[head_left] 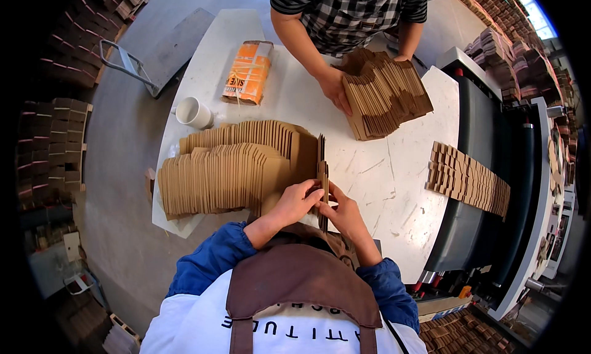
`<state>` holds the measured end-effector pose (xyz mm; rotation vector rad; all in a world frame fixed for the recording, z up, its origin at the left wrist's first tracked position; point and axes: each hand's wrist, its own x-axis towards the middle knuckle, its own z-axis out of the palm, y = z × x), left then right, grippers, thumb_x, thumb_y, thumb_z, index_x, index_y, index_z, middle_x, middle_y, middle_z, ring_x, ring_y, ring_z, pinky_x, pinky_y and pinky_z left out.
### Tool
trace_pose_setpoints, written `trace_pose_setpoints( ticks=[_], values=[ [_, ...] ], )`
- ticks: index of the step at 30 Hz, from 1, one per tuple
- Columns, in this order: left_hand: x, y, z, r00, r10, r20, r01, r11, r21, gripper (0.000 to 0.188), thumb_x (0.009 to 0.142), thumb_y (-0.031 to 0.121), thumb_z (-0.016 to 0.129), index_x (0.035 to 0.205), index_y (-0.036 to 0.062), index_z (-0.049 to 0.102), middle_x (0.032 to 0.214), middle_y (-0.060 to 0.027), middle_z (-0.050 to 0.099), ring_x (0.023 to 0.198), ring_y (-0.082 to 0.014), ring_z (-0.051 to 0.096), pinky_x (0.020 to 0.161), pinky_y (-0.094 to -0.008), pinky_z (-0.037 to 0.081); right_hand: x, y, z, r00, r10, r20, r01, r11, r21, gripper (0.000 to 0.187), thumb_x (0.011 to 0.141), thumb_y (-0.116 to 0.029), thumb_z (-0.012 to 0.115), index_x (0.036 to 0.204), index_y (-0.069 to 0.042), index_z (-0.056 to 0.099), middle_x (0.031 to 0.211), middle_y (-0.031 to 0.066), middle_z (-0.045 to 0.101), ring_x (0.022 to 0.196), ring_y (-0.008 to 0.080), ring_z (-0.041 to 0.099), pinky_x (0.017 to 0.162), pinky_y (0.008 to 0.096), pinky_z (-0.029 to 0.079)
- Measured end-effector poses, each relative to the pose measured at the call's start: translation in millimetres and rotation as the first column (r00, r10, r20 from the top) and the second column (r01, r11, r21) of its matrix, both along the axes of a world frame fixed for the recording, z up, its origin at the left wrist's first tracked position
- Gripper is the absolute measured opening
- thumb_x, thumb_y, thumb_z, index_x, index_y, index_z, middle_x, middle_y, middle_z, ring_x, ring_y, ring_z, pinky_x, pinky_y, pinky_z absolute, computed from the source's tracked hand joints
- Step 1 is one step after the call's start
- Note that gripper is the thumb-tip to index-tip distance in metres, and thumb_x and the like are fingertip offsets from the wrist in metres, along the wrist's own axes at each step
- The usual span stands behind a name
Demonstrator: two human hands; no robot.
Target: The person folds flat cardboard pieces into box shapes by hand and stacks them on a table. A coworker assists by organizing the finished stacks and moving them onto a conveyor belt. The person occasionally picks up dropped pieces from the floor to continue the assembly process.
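Note:
Close to my body, a thin bunch of flat brown cardboard pieces (323, 163) stands on edge on the white table. My left hand (294, 203) closes on its left side, with thumb and fingers at the near end. From the right, my right hand (346, 217) pinches the same bunch, and its fingertips almost meet the left ones. Left of my hands a long row of folded cardboard pieces (225, 172) leans in overlapping layers. Across the table, a co-worker's two hands (335, 91) grip a thick stack of similar cardboard (388, 95).
A white mug (194, 113) and an orange-and-white wrapped package (248, 72) stand on the white table (363, 188) at the far left. To the right, a dark conveyor belt (458, 231) carries a row of cardboard pieces (469, 180). A flat cart (166, 49) and stacked cardboard surround the table.

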<state>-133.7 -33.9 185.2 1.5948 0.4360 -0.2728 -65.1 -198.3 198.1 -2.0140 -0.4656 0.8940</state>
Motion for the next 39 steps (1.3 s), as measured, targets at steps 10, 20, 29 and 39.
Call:
trace_pose_setpoints(
  ticks=[10, 20, 29, 39],
  values=[
    [51.2, 7.0, 8.4, 0.984, 0.157, 0.081, -0.146, 0.982, -0.122, 0.043, 0.096, 0.025, 0.061, 0.128, -0.0008, 0.047, 0.108, -0.0096, 0.064, 0.09, -0.0143, 0.063, 0.071, -0.028, 0.054, 53.4, 35.7, 30.9, 0.888, 0.111, 0.445, -0.095, 0.994, -0.058, 0.046, 0.088, -0.017, 0.059, 0.13, -0.001, 0.052, 0.102, 0.0237, 0.066, 0.088, 0.0432, 0.063, 0.075, 0.0461, 0.052],
    [160.7, 20.2, -25.3, 0.944, 0.324, -0.065, -0.32, 0.85, -0.418, 0.05, 0.099, 0.042, 0.051, 0.136, 0.0094, 0.039, 0.117, -0.0064, 0.058, 0.097, -0.0162, 0.06, 0.073, -0.0315, 0.051, 125.7, 74.3, 43.3, 0.65, 0.254, 0.716, 0.072, 0.917, -0.391, 0.025, 0.083, -0.021, 0.064, 0.101, -0.005, 0.058, 0.095, 0.0161, 0.066, 0.081, 0.0308, 0.068, 0.067, 0.0405, 0.055],
    [157.5, 10.1, -46.8, 0.975, 0.221, -0.003, -0.205, 0.896, -0.393, 0.054, 0.101, 0.031, 0.049, 0.149, 0.014, 0.032, 0.129, -0.0051, 0.053, 0.11, -0.0186, 0.057, 0.082, -0.0323, 0.045, 30.3, -86.5, 16.3, 0.882, -0.21, 0.422, 0.299, 0.941, -0.157, 0.038, 0.093, -0.026, 0.062, 0.125, -0.006, 0.056, 0.121, 0.0147, 0.06, 0.101, 0.03, 0.064, 0.084, 0.0394, 0.052],
    [158.2, -187.1, -90.9, 0.981, -0.065, -0.183, 0.001, 0.944, -0.33, 0.04, 0.096, 0.03, 0.06, 0.126, 0.0066, 0.049, 0.115, -0.0073, 0.059, 0.099, -0.0143, 0.057, 0.079, -0.0308, 0.046, 69.3, -245.6, -55.9, 0.88, -0.457, 0.13, 0.463, 0.886, -0.024, 0.039, 0.093, -0.03, 0.06, 0.123, -0.005, 0.058, 0.11, 0.0163, 0.067, 0.085, 0.0283, 0.069, 0.079, 0.0385, 0.054]
  ],
)
